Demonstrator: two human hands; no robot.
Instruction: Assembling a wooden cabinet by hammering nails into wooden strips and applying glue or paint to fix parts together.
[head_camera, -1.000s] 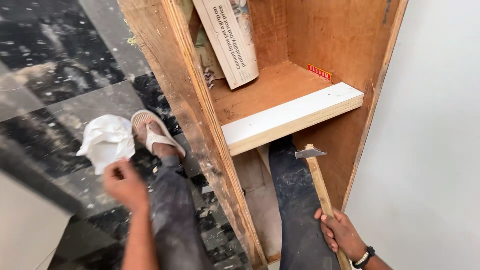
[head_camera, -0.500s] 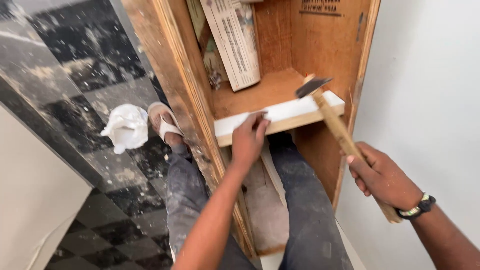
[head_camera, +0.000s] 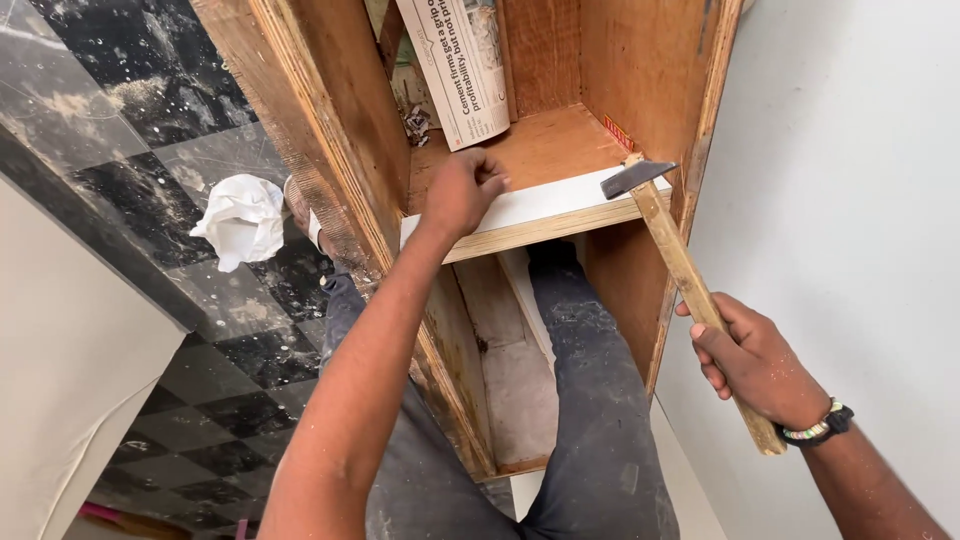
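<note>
Cabinet (head_camera: 330, 130): reddish-brown plywood, pale layered edges. Shelf (head_camera: 560, 205): white face, tan striped front edge. Hammer (head_camera: 690, 290): dark grey head, light yellowish wooden handle. Newspaper (head_camera: 460, 60): off-white with black print. Floor (head_camera: 120, 150): black-and-grey checkered tiles, flecked white. Rag (head_camera: 240, 220): white. Trousers (head_camera: 600, 400): dark grey, dusted pale. Wall (head_camera: 850, 180): plain light grey. Wristband (head_camera: 815, 425): black with white-and-green beads.

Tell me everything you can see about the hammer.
The hammer has a dark metal head with a flat wedge end, on a long, pale, worn wooden handle. The right hand grips the handle near its lower end. It slants up to the left, its head against the right end of the white-faced shelf board inside the wooden cabinet.
</note>
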